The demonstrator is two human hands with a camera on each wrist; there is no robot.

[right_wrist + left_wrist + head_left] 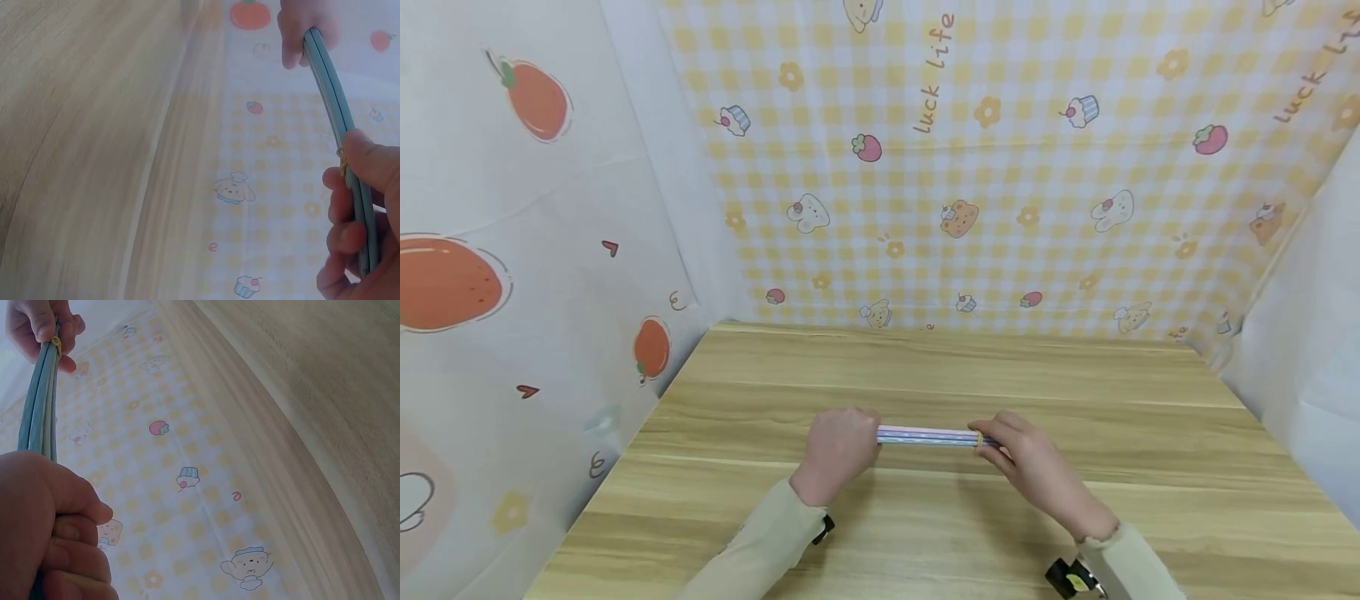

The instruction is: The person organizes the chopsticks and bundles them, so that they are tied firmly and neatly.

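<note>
Pastel pink, lilac and blue sticks (927,435) formed one narrow bundle, raised above the table (940,367) between two hands. We found the left hand (844,442) wrapped in a fist around one end and the right hand (1033,467) pinching the other, at a yellow band (980,438). We judged that this two-ended hold steadied the bundle and put the band within finger reach. We read its long axis as left to right, roughly parallel to the table's far edge, banded end rightward. Beyond it hung a checked cloth (925,250).
</note>
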